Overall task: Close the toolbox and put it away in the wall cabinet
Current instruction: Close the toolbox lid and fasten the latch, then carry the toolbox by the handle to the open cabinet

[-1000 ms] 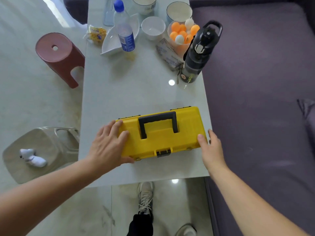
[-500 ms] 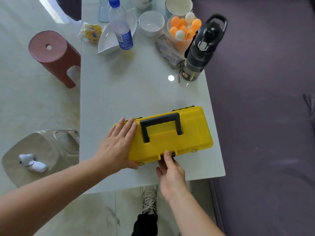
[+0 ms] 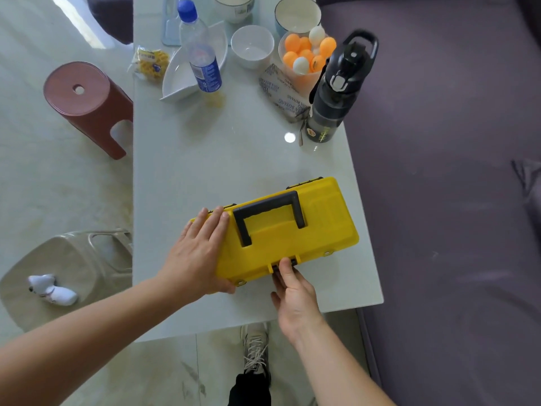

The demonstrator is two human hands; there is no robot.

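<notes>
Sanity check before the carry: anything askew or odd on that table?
Mostly tidy. The toolbox sits skewed to the table edges, its right corner near the rim. The blue-capped bottle stands partly in the white dish. No spills visible.

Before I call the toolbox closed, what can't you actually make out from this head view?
- Latch state: right hand fingertips cover it.
- Toolbox left end: under the left hand.
- Toolbox contents: lid down.
- Wall cabinet: outside the frame.
- Bowl at the far table end: cut by the top edge.
</notes>
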